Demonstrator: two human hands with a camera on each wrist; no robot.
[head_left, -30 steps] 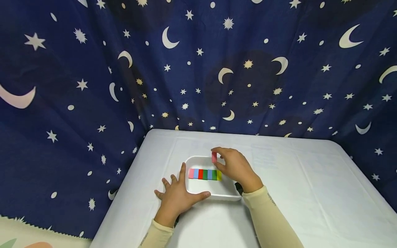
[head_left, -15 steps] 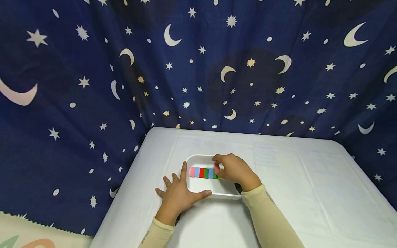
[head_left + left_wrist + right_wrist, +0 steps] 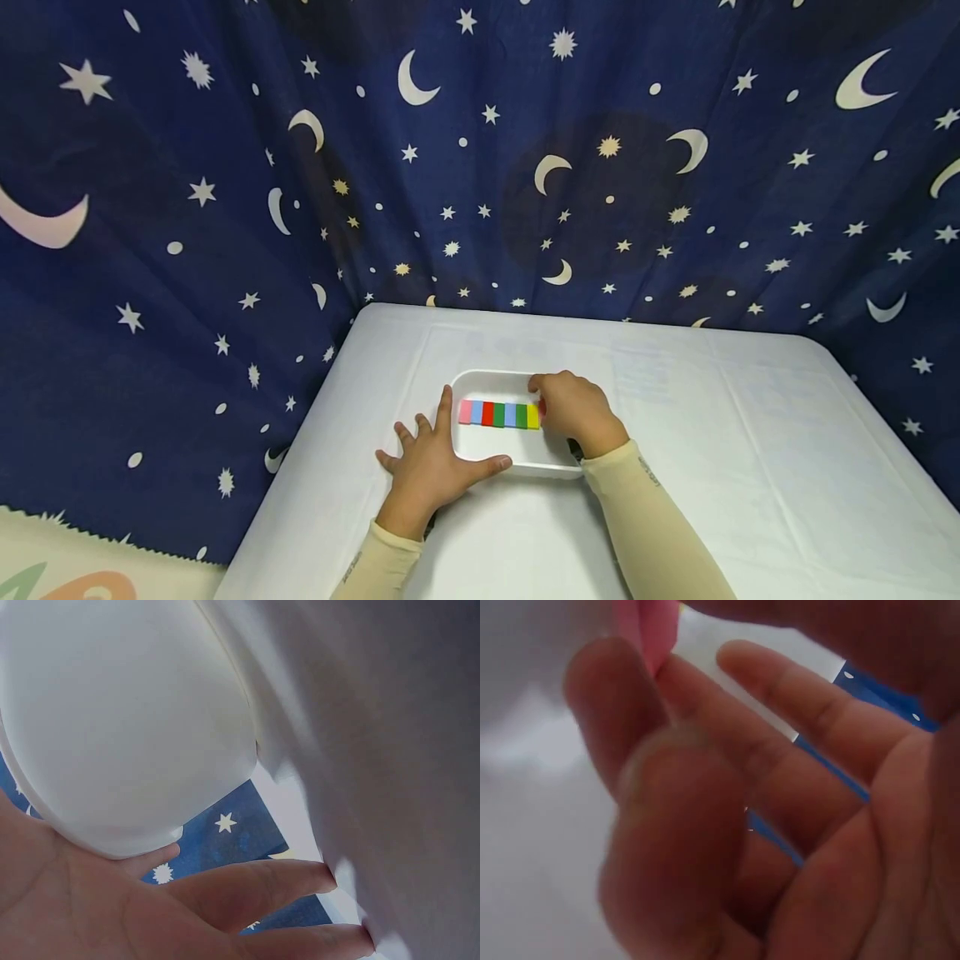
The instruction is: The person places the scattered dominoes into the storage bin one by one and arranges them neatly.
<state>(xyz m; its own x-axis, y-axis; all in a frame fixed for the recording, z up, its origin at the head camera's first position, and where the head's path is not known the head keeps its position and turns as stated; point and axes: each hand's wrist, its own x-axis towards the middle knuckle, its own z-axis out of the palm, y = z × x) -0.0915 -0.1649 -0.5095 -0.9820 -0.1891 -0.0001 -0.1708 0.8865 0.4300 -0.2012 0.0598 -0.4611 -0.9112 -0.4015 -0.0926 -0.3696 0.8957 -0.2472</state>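
A white tray [image 3: 480,446] with rounded corners holds a row of coloured blocks [image 3: 488,414]: pink, blue, red, green and, at the right end, yellow [image 3: 533,417]. My right hand [image 3: 579,412] reaches into the tray just right of the yellow block. Its fingers pinch a pink block [image 3: 656,634], mostly hidden behind them in the head view. My left hand [image 3: 429,475] lies spread at the tray's left front corner, thumb along the front rim and index finger along the left side. In the left wrist view, the tray's outer wall [image 3: 127,720] rests against that palm.
The tray stands on a table with a white cloth [image 3: 712,467]. A dark blue curtain [image 3: 480,183] with moons and stars hangs behind and to the left of the table.
My right hand has lowered the pink block from above the tray's far part down to the row's right end, uncovering the yellow block. The left hand has kept its place.
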